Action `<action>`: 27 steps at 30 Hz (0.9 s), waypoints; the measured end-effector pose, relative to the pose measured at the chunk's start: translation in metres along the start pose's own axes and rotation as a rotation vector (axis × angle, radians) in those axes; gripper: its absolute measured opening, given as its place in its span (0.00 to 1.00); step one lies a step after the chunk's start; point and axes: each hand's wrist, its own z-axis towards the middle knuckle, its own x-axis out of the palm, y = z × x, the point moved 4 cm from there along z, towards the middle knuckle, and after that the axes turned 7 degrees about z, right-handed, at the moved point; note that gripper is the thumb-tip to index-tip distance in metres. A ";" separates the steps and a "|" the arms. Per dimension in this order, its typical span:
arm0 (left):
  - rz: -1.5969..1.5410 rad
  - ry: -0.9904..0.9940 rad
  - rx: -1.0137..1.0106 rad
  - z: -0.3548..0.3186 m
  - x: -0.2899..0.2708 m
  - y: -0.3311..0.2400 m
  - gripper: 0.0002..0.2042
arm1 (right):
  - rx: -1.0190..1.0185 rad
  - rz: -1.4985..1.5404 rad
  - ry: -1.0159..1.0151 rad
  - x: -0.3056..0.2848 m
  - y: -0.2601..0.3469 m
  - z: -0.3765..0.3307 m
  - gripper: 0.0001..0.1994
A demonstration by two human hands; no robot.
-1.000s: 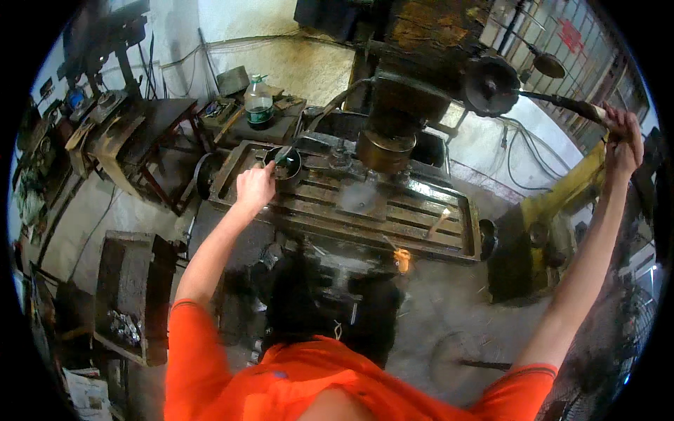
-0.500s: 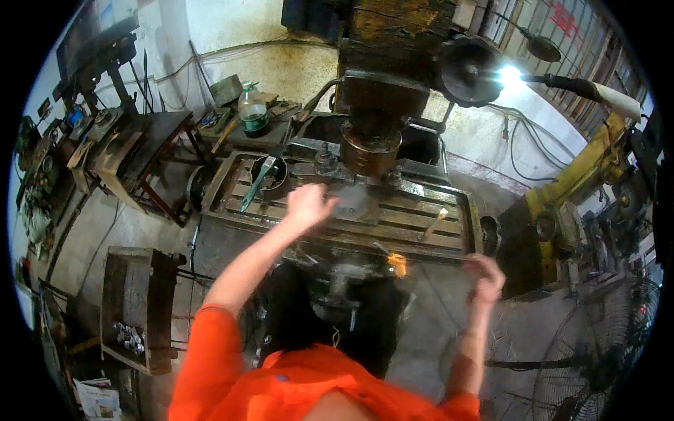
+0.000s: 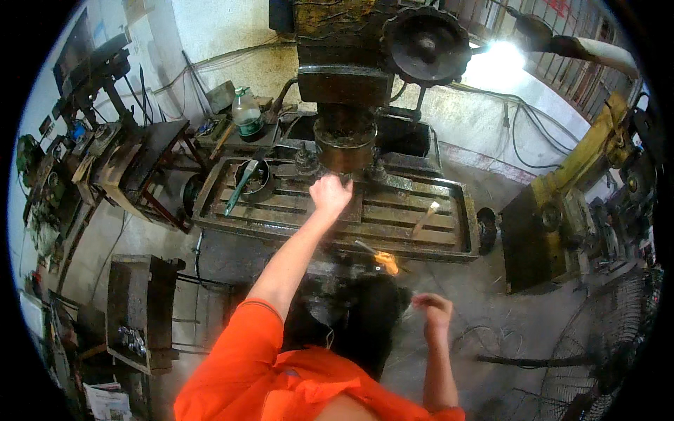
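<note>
My left hand reaches out over the slotted table of a big milling machine. Its fingers curl at a grey flat piece lying right under the round spindle head; I cannot tell whether it grips anything. Low beside my body, my right hand hangs in front of the machine's knee with loosely bent fingers and nothing in it. My sleeves are orange.
A teal-handled wrench lies across a round dish on the table's left end, with a small brush on the right. A green-capped bottle stands behind. Other things around: a yellow machine, a fan guard, a metal stand, a bright lamp.
My right hand came down from the lever at upper right to waist height. My left hand moved from the table's left end to the piece under the spindle.
</note>
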 end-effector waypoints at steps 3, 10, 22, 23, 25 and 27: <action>-0.044 0.022 -0.044 -0.007 -0.004 0.007 0.18 | 0.011 -0.029 0.018 0.007 -0.004 0.005 0.18; -0.010 0.141 -0.033 -0.021 -0.028 0.010 0.21 | 0.172 -0.204 0.015 -0.023 -0.116 0.083 0.26; -0.051 0.059 0.344 -0.030 -0.059 0.071 0.19 | 0.290 -0.296 0.365 0.074 -0.030 0.052 0.13; -0.028 0.042 0.401 -0.035 -0.074 0.084 0.18 | 0.335 -0.367 0.432 0.088 -0.008 0.040 0.18; -0.030 -0.019 0.450 -0.045 -0.100 0.107 0.17 | 0.480 -0.290 0.676 0.105 0.007 0.028 0.22; 0.063 -0.001 0.462 -0.058 -0.120 0.133 0.18 | 0.284 -0.877 0.834 0.157 0.033 0.012 0.24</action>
